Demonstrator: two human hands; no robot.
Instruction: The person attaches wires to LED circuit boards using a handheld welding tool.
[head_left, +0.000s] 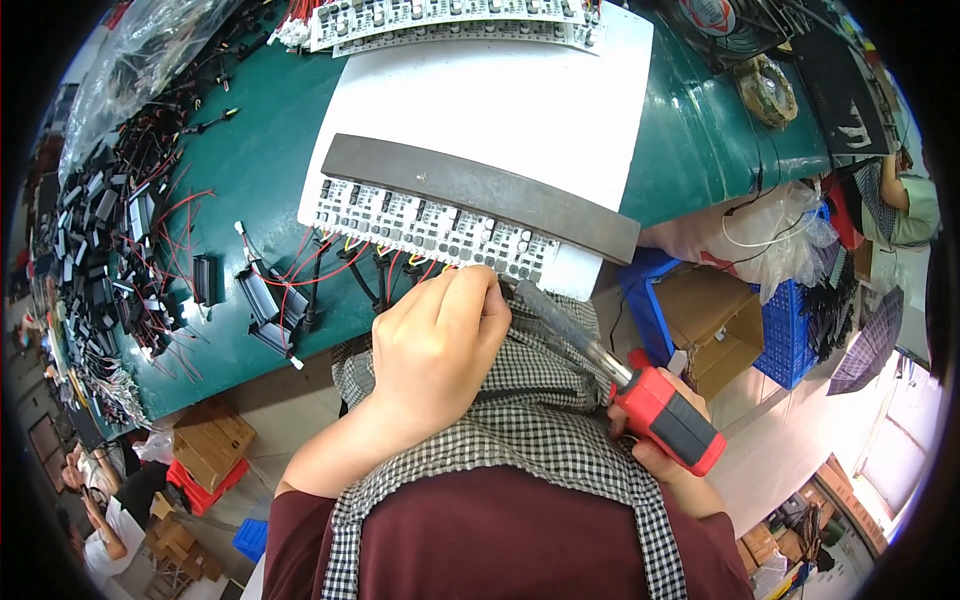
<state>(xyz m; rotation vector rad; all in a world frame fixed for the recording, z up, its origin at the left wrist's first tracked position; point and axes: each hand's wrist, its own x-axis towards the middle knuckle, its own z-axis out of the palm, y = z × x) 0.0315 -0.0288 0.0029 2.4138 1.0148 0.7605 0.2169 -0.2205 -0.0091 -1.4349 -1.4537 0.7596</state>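
Note:
My left hand (pixel 440 345) is closed in a pinch at the near edge of a white circuit board strip (pixel 430 225), gripping a thin wire end by the board's lower right part. My right hand (pixel 672 470) grips a red-and-black handled screwdriver (pixel 660 410); its metal shaft points up-left toward the board's near edge beside my left fingers. A dark grey metal bar (pixel 480 190) lies across the board, on a white sheet (pixel 500 100). Red and black wires (pixel 330 265) hang from the board's near edge.
The green table (pixel 240 180) holds loose black parts with red wires (pixel 110 220) at left and more circuit boards (pixel 450 20) at the far edge. A tape roll (pixel 768 90) lies at right. Blue crates and a cardboard box (pixel 710 320) stand below the table's right edge.

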